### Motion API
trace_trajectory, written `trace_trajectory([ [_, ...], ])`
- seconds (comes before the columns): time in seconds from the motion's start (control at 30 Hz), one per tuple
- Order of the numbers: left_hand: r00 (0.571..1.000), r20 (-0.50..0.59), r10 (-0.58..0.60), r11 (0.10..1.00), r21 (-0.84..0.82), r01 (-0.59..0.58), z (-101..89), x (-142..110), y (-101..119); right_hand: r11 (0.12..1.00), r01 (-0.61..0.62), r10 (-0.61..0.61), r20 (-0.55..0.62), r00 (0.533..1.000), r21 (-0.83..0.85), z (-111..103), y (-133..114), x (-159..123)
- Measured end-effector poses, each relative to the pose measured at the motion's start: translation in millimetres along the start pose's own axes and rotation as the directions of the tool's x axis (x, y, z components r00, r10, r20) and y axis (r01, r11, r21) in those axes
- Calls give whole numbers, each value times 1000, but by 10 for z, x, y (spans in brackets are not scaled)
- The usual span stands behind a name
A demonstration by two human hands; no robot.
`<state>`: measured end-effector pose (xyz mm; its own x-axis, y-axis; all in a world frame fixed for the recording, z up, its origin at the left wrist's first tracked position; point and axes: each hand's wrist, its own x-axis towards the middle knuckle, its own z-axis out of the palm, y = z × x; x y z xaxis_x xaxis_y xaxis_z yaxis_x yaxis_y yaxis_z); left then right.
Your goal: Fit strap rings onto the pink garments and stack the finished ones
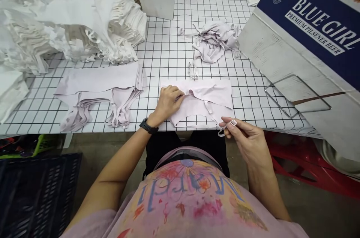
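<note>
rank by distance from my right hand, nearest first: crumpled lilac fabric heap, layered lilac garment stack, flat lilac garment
From your right hand:
1. flat lilac garment, just left
2. crumpled heap, centre back
3. layered stack, left side

Beer carton (315,32), wire frame (312,91) at right; dark perforated crate (36,193), lower left.

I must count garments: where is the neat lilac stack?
In the head view, the stack lies left of the left hand, in front of the white pile.
</note>
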<state>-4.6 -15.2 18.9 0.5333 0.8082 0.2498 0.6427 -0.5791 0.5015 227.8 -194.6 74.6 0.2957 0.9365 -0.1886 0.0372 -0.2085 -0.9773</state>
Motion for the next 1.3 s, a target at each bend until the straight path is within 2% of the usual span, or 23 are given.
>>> trace_trajectory([
  [0.17,999,-15,33,999,35,-33,-2,-45,16,988,-72,75,-14,997,135,60,-37,22],
  [0.57,992,-61,107,993,53,-104,42,-152,37,960,-173,187,-47,981,222,188,-22,130],
  [0.8,997,-22,75,995,69,-74,67,-139,48,947,-215,196,103,975,239,490,105,332],
  [1.03,999,-50,-7,995,-104,2,37,-153,61,952,-202,186,86,979,232,846,155,579],
  [1.17,996,-74,42,993,-107,-50,25,-188,87,949,-204,189,84,978,241,978,140,679],
  [1.3,988,-94,124,991,-29,-128,34,-206,117,951,-206,199,57,978,232,1020,136,732],
])
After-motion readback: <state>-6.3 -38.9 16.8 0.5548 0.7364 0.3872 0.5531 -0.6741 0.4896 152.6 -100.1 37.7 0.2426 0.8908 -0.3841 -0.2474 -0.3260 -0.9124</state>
